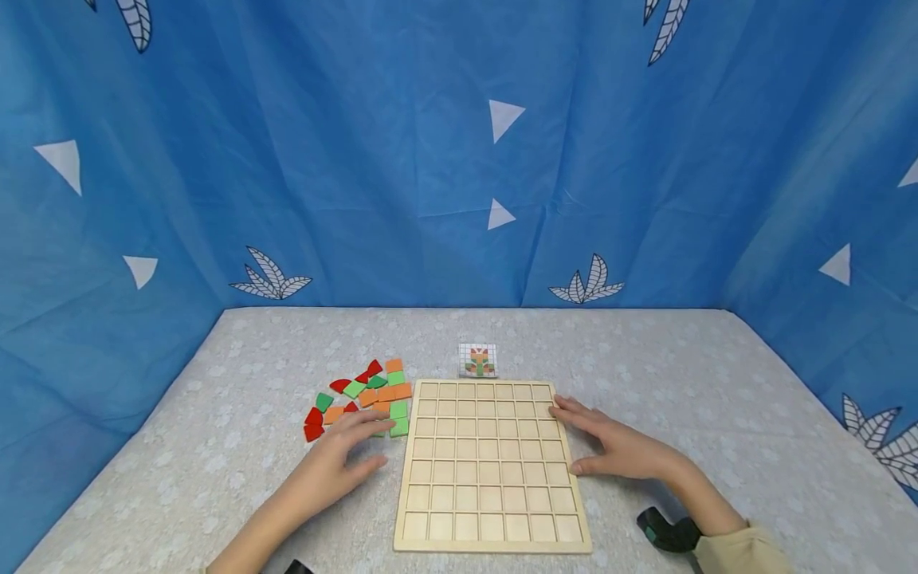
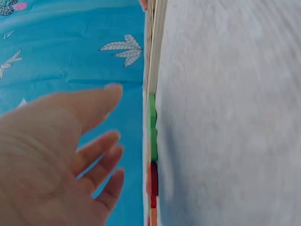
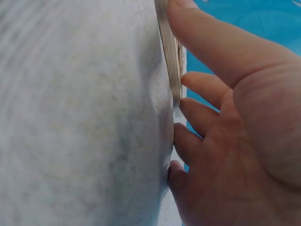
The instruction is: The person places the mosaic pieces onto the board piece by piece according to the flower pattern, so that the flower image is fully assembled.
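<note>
A square wooden grid board (image 1: 478,474) with shallow cells lies flat on the table in the head view, no tiles in its cells. My right hand (image 1: 620,446) rests at the board's right edge, thumb and fingertips right at the rim. To the board's left, my left hand (image 1: 337,462) hovers beside and partly over loose coloured tiles, fingers spread and relaxed, nothing held. Those tiles include orange squares (image 1: 386,394), light green squares (image 1: 398,410), red rounded pieces (image 1: 313,432) and dark green pieces (image 1: 324,402). Some tiles are hidden behind the left hand.
Behind the board, a small pattern card (image 1: 477,360) shows a coloured design on a grid. A floral cloth covers the table (image 1: 681,375). Blue curtains (image 1: 402,159) hang along the back and sides. A dark wrist device (image 1: 670,532) sits by the right forearm.
</note>
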Action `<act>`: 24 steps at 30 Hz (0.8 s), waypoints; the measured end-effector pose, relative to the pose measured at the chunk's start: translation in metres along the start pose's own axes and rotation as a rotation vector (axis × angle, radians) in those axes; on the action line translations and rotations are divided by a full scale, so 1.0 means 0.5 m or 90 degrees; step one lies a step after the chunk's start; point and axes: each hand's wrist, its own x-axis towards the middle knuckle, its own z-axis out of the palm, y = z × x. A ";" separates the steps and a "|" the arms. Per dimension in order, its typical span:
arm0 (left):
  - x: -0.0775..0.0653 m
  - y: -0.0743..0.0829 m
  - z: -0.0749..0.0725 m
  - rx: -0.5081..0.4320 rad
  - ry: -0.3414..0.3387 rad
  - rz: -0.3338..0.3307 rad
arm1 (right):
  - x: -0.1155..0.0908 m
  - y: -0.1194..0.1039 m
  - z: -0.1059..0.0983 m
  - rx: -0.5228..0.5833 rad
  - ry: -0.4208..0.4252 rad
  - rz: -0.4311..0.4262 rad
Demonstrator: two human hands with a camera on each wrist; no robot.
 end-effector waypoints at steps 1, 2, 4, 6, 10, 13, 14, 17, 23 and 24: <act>0.001 -0.003 -0.001 0.007 0.023 -0.006 | 0.000 0.000 -0.001 0.000 -0.002 0.000; 0.002 -0.006 -0.002 0.008 0.041 -0.014 | 0.000 0.000 -0.001 0.000 -0.003 0.000; 0.003 -0.014 -0.004 0.001 0.063 -0.032 | 0.000 0.000 -0.002 0.001 -0.004 -0.001; 0.005 -0.022 -0.004 -0.003 0.069 -0.049 | -0.001 -0.001 -0.002 0.003 -0.005 -0.001; 0.008 -0.038 -0.003 -0.010 0.077 -0.071 | -0.002 0.000 -0.002 0.003 -0.003 -0.001; 0.011 -0.048 -0.002 -0.003 0.084 -0.078 | -0.002 0.001 -0.002 0.003 -0.002 -0.001; 0.011 -0.050 -0.001 0.002 0.085 -0.081 | -0.002 0.002 -0.002 0.003 -0.002 -0.002; 0.013 -0.056 0.001 0.011 0.086 -0.085 | -0.001 0.003 -0.001 0.004 -0.002 -0.005; 0.016 -0.069 0.005 0.012 0.082 -0.075 | -0.001 0.003 -0.001 0.005 0.001 -0.006; 0.016 -0.072 0.005 0.009 0.080 -0.073 | -0.001 0.003 -0.001 0.006 0.001 -0.006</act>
